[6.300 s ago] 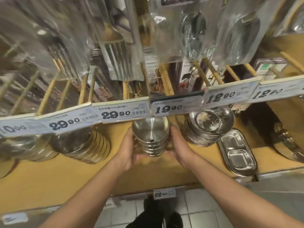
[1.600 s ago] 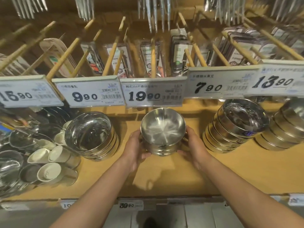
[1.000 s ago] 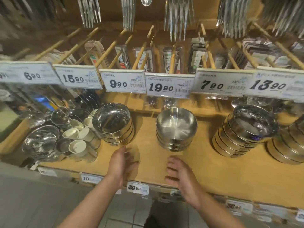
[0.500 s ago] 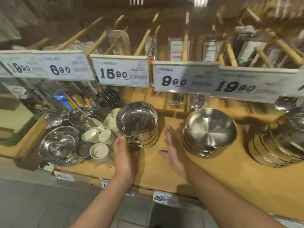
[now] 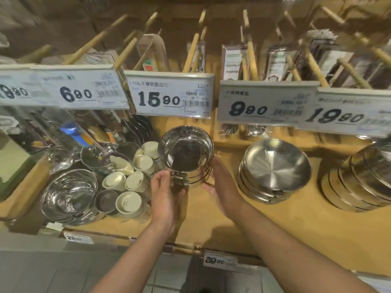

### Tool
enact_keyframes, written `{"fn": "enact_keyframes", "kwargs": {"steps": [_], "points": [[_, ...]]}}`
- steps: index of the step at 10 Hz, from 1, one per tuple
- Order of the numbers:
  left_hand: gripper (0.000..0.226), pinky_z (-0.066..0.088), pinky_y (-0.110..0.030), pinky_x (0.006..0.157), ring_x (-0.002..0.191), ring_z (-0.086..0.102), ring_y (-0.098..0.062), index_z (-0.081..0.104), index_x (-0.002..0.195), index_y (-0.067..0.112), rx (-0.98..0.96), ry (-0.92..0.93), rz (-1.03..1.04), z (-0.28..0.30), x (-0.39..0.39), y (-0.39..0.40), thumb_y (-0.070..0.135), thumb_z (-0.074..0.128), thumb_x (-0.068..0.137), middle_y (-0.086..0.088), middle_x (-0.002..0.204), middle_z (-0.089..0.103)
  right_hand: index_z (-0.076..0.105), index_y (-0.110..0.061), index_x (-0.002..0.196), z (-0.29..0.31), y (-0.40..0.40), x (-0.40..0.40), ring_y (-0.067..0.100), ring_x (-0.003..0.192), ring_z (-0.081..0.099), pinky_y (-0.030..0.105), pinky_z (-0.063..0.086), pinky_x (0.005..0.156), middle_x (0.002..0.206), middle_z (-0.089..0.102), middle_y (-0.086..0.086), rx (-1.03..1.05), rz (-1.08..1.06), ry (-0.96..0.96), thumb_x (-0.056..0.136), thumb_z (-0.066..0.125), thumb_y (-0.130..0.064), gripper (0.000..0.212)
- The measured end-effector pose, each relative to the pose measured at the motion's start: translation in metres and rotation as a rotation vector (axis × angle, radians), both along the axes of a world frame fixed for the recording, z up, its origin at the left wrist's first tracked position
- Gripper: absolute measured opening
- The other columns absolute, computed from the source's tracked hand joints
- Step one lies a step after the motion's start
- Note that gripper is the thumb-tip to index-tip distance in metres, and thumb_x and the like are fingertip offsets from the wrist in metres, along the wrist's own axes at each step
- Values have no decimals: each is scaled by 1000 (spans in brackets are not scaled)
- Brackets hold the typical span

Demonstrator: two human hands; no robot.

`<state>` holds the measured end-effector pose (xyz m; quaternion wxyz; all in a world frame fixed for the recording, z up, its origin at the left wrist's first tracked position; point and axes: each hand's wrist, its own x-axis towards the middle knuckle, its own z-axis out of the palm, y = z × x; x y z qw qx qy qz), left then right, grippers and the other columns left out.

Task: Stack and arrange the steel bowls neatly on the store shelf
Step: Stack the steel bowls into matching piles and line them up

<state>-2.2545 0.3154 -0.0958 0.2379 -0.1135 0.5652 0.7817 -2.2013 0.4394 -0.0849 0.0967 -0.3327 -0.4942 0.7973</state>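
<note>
A stack of shiny straight-walled steel bowls (image 5: 186, 157) stands on the wooden shelf (image 5: 211, 216) under the 15.90 tag. My left hand (image 5: 164, 195) grips its left side, fingers curled against the wall. My right hand (image 5: 222, 185) holds its right side, fingers round the back. To the right sits a stack of wider brushed steel bowls (image 5: 275, 168) that neither hand touches. A further stack of steel bowls (image 5: 357, 182) leans at the far right.
Left of the held stack lie cream-lidded small containers (image 5: 129, 178) and glass bowls (image 5: 69, 195), close to my left hand. Price tags (image 5: 171, 98) on a rail overhang the shelf. Wooden pegs with packaged utensils (image 5: 232, 60) hang above. Tiled floor lies below the shelf edge.
Both hands left the wide-bowl stack, moved left, and now hold the sides of the straight-walled bowl stack. The view also shifted left.
</note>
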Motion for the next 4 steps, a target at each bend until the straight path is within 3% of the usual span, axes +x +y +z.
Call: {"fn": "enact_keyframes", "kwargs": {"steps": [1, 2, 3, 4], "points": [[7, 56, -31, 74, 90, 65, -18, 52, 111, 19, -15, 1, 15, 4, 1, 0, 22, 49, 105, -7, 105, 67, 65, -44, 118, 3, 0, 2, 1, 119, 56, 34, 48, 90, 120, 67, -24, 42, 10, -6, 98, 47, -55, 30], [13, 58, -32, 76, 97, 67, -20, 59, 113, 20, -75, 20, 15, 7, 1, -3, 23, 50, 103, -9, 111, 70, 67, -40, 117, 8, -1, 7, -1, 115, 57, 31, 49, 85, 116, 68, -23, 44, -21, -17, 99, 48, -50, 28], [22, 59, -39, 88, 108, 69, -27, 62, 119, 15, -116, 12, 1, 7, 4, -7, 26, 53, 102, -12, 117, 72, 61, -44, 123, 9, -3, 19, 5, 119, 53, 35, 50, 94, 127, 59, -19, 6, -62, -43, 100, 50, -49, 26], [16, 46, -54, 109, 119, 63, -35, 64, 108, 16, -174, 23, -41, 2, 14, -11, 25, 55, 101, -17, 122, 69, 54, -40, 133, 5, -14, 45, 8, 119, 52, 32, 53, 87, 131, 54, -12, -22, -64, -98, 101, 48, -46, 33]]}}
